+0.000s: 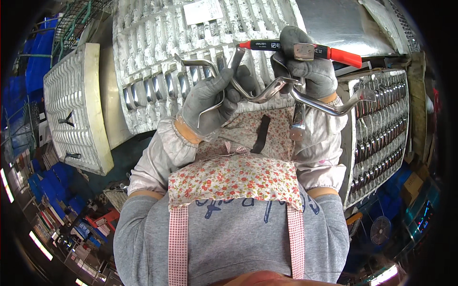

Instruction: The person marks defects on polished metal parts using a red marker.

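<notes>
Grey gloves are covering both hands, and they are reaching over the near edge of the middle tray, which is white and bumpy. Looking from the head view, the left hand is curling its fingers tight around a bent metal piece. It is also pinching one end of a wavy metal piece. The right hand is closing around a black and red marker and is gripping more bent metal. The marker's red tip is pointing left, close to a metal end; I can't tell if they are touching.

The work seems to be partway along. One row of shiny pieces is sitting in the middle tray's near part, while many other slots there are showing plain white. To the right of the middle tray, another tray is holding several rows of shiny pieces, so that one looks mostly done. The pieces in the hands seem to be waiting for a place. I'm not seeing any clear ink marks on them.
</notes>
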Available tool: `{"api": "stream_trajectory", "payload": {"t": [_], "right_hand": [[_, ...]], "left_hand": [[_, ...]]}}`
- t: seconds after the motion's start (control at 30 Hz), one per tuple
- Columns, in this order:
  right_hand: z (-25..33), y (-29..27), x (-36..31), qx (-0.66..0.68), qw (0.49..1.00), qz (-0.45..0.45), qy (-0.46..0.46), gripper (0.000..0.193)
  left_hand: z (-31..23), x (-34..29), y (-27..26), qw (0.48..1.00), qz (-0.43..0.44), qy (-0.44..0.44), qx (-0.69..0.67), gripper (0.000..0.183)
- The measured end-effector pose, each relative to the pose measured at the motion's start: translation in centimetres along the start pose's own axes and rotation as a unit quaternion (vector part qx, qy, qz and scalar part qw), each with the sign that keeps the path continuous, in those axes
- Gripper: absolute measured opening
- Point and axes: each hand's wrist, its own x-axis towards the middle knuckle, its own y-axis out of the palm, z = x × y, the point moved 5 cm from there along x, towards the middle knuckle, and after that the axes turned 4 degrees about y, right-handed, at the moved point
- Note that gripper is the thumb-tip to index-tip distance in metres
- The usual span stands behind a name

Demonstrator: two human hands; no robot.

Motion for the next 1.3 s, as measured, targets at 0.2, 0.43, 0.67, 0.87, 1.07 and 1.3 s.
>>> {"api": "stream_trajectory", "payload": {"t": [0.2, 0.43, 0.67, 0.87, 1.07, 1.3], "right_hand": [[-0.4, -0.2, -0.1, -0.011, 1.0, 0.005, -0.011, 0.038], [-0.9, 1.2, 0.6, 0.045, 0.986, 0.144, 0.078, 0.028], [1.2, -1.6, -0.4, 0.103, 0.985, 0.103, -0.098, 0.029], [1.2, -0.8, -1.3, 0.12, 0.987, 0.073, -0.082, 0.019], [1.1, 0.6, -1.3, 0.01, 1.0, 0.017, -0.024, 0.022], [-0.4, -1.0, -1.1, -0.091, 0.993, -0.013, 0.08, 0.057]], "left_hand": [[0.0, 0.1, 0.6, 0.997, -0.065, 0.016, -0.041, 0.032], [0.4, 0.3, -0.9, 0.997, 0.013, -0.037, -0.071, 0.029], [-0.1, 0.0, 1.0, 0.96, 0.136, -0.061, -0.235, 0.04], [-0.3, 0.1, 1.1, 0.919, 0.197, -0.082, -0.331, 0.048], [-0.1, 0.0, 0.6, 0.937, 0.179, -0.065, -0.294, 0.047], [0.2, 0.3, -0.4, 0.94, 0.184, -0.073, -0.279, 0.038]]}}
